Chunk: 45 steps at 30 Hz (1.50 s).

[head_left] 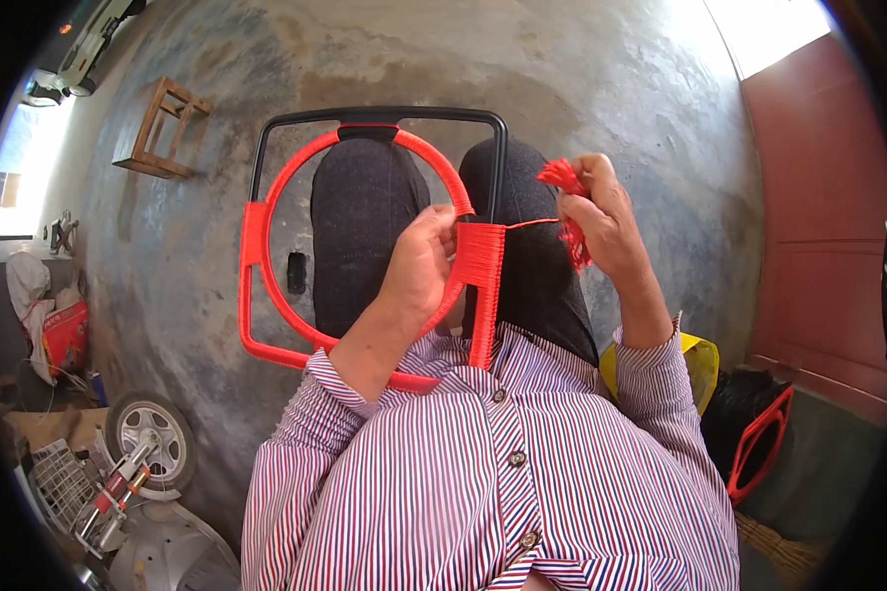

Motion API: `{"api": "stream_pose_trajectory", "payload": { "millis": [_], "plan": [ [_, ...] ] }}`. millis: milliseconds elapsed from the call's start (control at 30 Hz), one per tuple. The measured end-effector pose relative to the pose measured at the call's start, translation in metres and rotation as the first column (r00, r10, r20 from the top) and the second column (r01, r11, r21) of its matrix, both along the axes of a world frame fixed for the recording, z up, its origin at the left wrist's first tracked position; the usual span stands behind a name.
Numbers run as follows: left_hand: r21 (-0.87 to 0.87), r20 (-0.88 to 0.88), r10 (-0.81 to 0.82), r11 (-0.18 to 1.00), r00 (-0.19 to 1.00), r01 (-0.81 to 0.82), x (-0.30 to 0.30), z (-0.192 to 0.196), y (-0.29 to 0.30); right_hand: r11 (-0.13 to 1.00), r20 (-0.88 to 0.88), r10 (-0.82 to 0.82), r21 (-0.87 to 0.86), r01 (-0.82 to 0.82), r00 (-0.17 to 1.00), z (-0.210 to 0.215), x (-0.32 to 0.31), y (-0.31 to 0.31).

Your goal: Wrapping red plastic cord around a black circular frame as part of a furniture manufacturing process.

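Observation:
A squarish black frame (424,112) with a ring inside it rests on my lap. Red cord (486,258) is wound tightly round the ring and much of the frame; the far bar and upper sides show bare black. My left hand (426,258) is closed round the ring's right side, close to the corded join with the frame. Off to the right, my right hand (606,212) grips a bunched hank of red cord (560,175). One strand (532,224) runs taut from that hank to the frame's right side.
A wooden stool (163,128) stands at the far left. Near left are a scooter wheel (151,440) and a red bag (66,338). A red door (813,217) is on the right; by my right elbow sit a yellow bag (701,369) and another red-edged frame (764,443).

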<state>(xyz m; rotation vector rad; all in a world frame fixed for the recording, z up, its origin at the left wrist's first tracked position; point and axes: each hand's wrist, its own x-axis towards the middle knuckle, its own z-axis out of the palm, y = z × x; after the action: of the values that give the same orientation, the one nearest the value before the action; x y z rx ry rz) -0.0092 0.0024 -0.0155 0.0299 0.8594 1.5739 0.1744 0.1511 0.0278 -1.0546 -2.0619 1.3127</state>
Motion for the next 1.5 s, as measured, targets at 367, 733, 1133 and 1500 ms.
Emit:
{"api": "stream_pose_trajectory", "payload": {
  "millis": [367,733,1133,1500],
  "plan": [
    [-0.015,-0.234,0.099,0.994,0.967,-0.105,0.006,0.005,-0.001,0.68,0.064,0.122,0.722,-0.13,0.99,0.004,-0.065,-0.019],
    [-0.056,0.081,0.031,0.998,0.996,-0.026,0.003,-0.005,0.001,0.997,0.004,0.049,-0.059,-0.049,0.999,-0.024,-0.023,-0.016],
    [-0.073,0.218,-0.038,0.996,0.975,0.056,0.0,0.004,-0.002,0.969,0.323,0.248,-0.098,-0.228,0.913,-0.01,-0.023,-0.015],
    [-0.12,0.098,-0.055,0.991,0.994,0.067,0.009,0.033,0.006,0.985,0.056,0.112,0.127,-0.119,0.992,-0.018,-0.023,-0.022]
  ]
}}
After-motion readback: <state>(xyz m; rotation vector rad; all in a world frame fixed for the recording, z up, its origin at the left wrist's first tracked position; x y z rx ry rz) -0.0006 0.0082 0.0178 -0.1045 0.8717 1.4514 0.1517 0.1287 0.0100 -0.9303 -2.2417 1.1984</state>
